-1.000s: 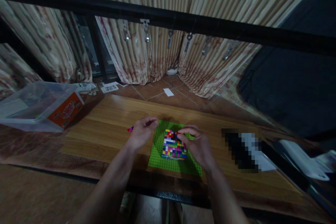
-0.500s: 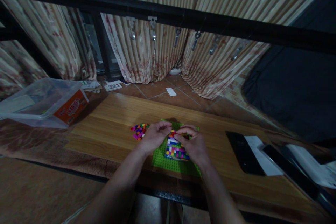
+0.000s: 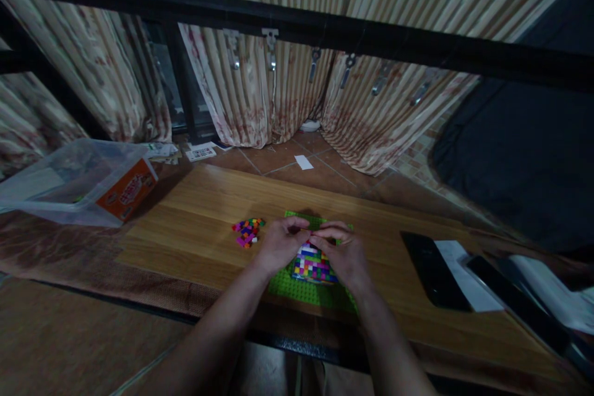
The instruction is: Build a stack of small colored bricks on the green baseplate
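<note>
A block built from multicoloured toy bricks (image 3: 312, 263) rests on a green studded baseplate (image 3: 297, 289), in the middle of the wooden board. Over the far edge of the block, my left hand (image 3: 282, 244) and my right hand (image 3: 344, 255) come together, fingertips almost touching. Both are closed in a pinch. A small reddish bit shows between the fingertips; whether it is a loose brick or part of the block I cannot tell. The fingers hide the block's far side. To the left of my left hand lies a pile of loose toy bricks (image 3: 247, 232).
A clear plastic bin (image 3: 88, 198) with an orange label stands at the far left. On the right are a black flat object (image 3: 431, 272), a white sheet (image 3: 468, 275) and a long dark object (image 3: 517, 303). A wooden board (image 3: 195, 229) carries the bricks.
My left hand has moved slightly right, closing the gap to my right hand. Its fingers now cover more of the block's far edge, and more of the loose pile shows.
</note>
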Demonstrator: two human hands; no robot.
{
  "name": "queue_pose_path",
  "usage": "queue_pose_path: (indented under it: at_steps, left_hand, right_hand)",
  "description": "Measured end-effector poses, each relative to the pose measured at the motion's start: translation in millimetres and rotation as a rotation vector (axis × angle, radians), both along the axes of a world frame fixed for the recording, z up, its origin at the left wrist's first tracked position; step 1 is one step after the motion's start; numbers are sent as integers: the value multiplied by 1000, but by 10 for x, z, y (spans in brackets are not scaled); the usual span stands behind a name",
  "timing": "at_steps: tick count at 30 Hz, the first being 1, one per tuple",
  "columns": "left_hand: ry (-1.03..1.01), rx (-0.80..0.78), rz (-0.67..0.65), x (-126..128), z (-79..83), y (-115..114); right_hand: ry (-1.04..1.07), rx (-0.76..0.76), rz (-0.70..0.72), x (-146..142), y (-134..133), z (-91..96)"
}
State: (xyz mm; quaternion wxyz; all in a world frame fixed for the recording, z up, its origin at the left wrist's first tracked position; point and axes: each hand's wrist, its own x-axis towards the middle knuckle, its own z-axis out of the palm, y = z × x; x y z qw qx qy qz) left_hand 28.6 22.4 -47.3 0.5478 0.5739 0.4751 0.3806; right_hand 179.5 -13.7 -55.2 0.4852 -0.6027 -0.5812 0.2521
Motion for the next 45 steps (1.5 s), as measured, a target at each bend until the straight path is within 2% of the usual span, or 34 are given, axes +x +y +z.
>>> queue_pose_path:
  at_steps: [8, 11, 18, 21, 25, 29, 32, 35, 39, 43, 45]
  left_hand:
    - [-39, -30, 25, 48, -11, 2]
    - [-13, 10, 28, 55, -39, 17]
    - [1, 76, -17, 31, -47, -1]
    - [-43, 63, -32, -8, -13, 1]
    - [-48, 61, 51, -186, 33, 93]
    - [156, 183, 163, -536, 34, 262]
    - [412, 265, 181, -808, 27, 356]
    - [677, 267, 200, -975, 35, 380]
    - [853, 326, 100, -983, 41, 357]
    - [876, 482, -42, -860, -10, 346]
    - [886, 500, -44, -801, -53, 349]
  right_hand:
    - [-65, 8, 15, -13, -17, 39]
    - [-54, -3, 22, -10, -9, 40]
    - [119, -128, 38, -23, -40, 36]
    - [183, -179, -16, 2, -66, 73]
    - [178, -180, -143, 85, -84, 140]
    - [136, -148, -177, 133, -95, 162]
    - [127, -153, -181, 116, -102, 167]
    - [122, -167, -200, 88, -105, 185]
    - [101, -190, -206, 79, -103, 201]
    - [77, -193, -185, 82, -107, 186]
    - [69, -189, -171, 80, -113, 179]
